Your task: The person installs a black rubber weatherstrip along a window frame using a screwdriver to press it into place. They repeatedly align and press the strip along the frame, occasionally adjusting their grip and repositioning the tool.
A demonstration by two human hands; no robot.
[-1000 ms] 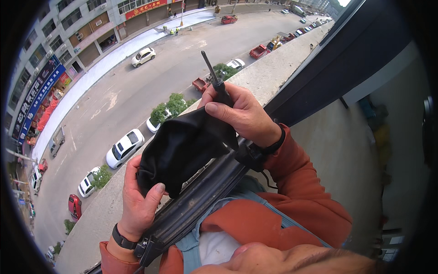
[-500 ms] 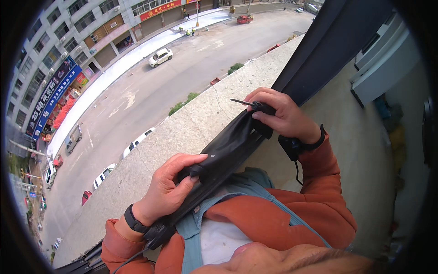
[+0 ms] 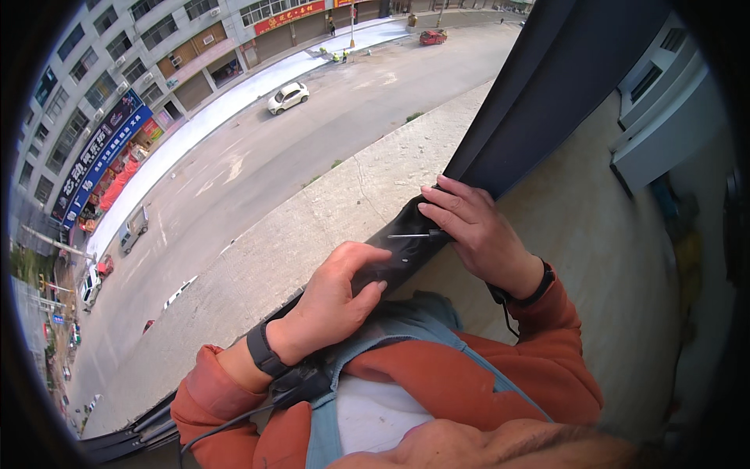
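A black, shiny, flexible sheet or pouch (image 3: 401, 264) lies along the dark window frame in front of me. My left hand (image 3: 332, 297) rests at its near left end, with thumb and index finger apart on either side of it. At its far right end, the extended fingers of my right hand (image 3: 478, 230) lie on the black material and frame. A small screwdriver (image 3: 411, 235) sticks out leftward from beneath that hand, its metal shaft over the black surface. My palm hides most of its handle.
Outside the frame runs a rough concrete ledge (image 3: 367, 184), with a street and a white car (image 3: 289, 98) far below. The dark upright frame (image 3: 539, 94) rises at the right. Indoors is a pale floor (image 3: 562, 242); a cable (image 3: 223, 420) hangs by my left sleeve.
My left hand has moved right and loosened its pinch on the black material. My right hand has lowered onto the frame with the screwdriver. The raised black material now lies flatter.
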